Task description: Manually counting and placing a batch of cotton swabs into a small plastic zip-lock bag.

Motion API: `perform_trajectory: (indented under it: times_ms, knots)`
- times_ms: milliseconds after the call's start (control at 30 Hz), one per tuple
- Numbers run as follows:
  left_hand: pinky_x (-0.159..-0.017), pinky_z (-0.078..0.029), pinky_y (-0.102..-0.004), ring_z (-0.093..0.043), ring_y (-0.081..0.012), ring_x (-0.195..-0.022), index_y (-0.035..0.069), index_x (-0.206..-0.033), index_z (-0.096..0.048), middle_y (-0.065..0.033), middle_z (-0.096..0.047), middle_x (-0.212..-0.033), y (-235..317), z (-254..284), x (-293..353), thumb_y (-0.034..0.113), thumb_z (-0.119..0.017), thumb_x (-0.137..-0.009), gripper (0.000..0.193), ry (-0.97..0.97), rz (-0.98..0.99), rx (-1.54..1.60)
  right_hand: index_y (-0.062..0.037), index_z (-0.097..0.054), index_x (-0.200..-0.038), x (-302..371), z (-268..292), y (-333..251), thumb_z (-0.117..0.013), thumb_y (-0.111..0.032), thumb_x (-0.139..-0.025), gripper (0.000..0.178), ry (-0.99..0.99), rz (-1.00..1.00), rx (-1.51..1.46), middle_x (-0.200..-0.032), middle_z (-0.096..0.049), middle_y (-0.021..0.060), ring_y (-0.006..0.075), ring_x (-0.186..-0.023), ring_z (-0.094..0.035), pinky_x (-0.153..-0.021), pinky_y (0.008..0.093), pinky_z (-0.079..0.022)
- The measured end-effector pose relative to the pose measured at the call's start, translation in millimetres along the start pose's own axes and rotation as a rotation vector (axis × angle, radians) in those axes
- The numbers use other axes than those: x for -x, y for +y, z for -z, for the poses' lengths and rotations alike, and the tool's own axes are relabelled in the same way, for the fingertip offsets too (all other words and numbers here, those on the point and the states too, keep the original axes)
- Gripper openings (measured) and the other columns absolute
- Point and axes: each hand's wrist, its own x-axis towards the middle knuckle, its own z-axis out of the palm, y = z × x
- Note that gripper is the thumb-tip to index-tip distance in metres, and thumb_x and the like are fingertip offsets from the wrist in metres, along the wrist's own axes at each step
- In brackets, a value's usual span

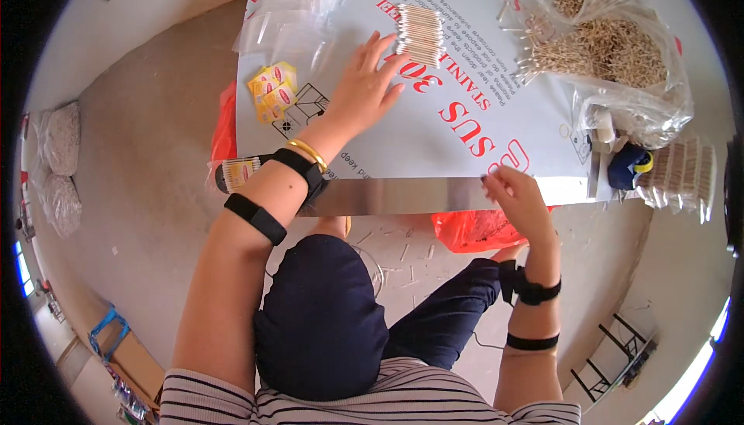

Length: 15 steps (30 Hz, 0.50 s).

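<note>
My left hand (370, 88) reaches over the table with its fingers apart, holding nothing. Its fingertips are beside a flat row of cotton swabs (420, 35) laid side by side. To the left of that hand lie several small yellow printed cards (273, 92), and clear plastic bags (294, 26) are spread beyond them. My right hand (513, 199) hovers by the table's front edge, its thumb and fingers drawn together. Whatever they may pinch is too small to make out.
A large clear bag of loose cotton swabs (620, 49) spills onto the far right of the table (411, 134). A blue and yellow tape dispenser (628, 168) sits at the right edge near wrapped swab bundles (680, 173). Red plastic bags (480, 231) hang below the table.
</note>
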Motion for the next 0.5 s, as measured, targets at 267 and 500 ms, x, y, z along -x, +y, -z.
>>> perform_trajectory:
  times_ms: [267,500]
  knots:
    - [-0.123,-0.027,-0.0587,-0.03,-0.0422,-0.149,0.013,-0.137,-0.053,-0.013,-0.036,-0.155,-2,-8,0,0.03,-0.065,-0.098,0.044,-0.026,-0.067,-0.189,0.0001,-0.069,-0.098,-82,-27,-46,-0.069,-0.018,-0.094,0.018,0.216,0.315,-0.099,-0.087,-0.071,0.0133,0.0256,-0.079,-0.067,-0.077,0.0362,-0.053]
    - [-0.123,-0.029,-0.0573,-0.033,-0.0423,-0.147,0.01,-0.13,-0.056,-0.0139,-0.039,-0.15,0,-8,-2,0.031,-0.066,-0.096,0.041,-0.018,-0.055,-0.141,-0.0073,-0.071,-0.111,-163,-43,-56,-0.068,-0.008,-0.09,0.022,0.547,0.59,0.112,-0.111,-0.061,0.0107,0.0272,-0.1,-0.063,-0.085,0.0376,-0.052]
